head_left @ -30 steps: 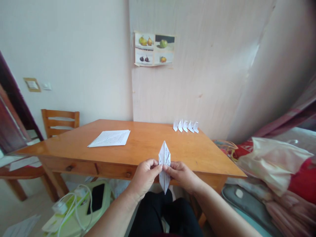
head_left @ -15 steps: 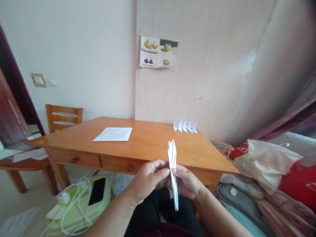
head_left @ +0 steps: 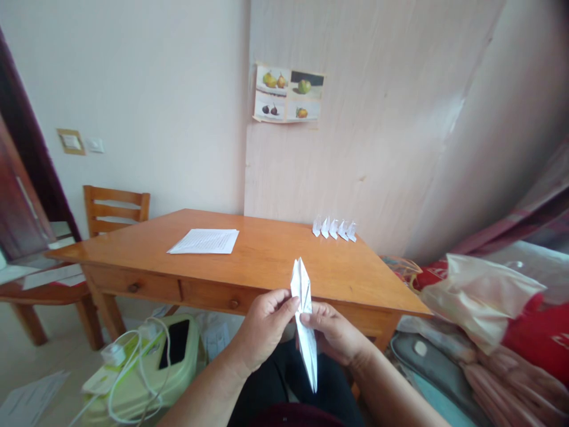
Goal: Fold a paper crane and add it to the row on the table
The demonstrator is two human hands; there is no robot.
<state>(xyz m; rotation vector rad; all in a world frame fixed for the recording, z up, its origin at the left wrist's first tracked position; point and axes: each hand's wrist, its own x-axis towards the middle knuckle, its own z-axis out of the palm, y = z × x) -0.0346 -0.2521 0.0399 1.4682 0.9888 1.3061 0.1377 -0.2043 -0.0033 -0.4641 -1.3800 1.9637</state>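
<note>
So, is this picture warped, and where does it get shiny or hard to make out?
In the head view: the dark doorway leans, suggesting wide-lens distortion; a soft sheen lights the pale right-hand wall; print on the white paper stack is too small to read; creases on the long, pointed white folded paper do show.

Room in a home, wooden surface (head_left: 258,255) with knobbed drawers (head_left: 155,288), slatted chair (head_left: 116,195) beyond left edge, fruit pictures (head_left: 288,95) on wall (head_left: 377,118), bags (head_left: 480,296) piled beyond right edge
</note>
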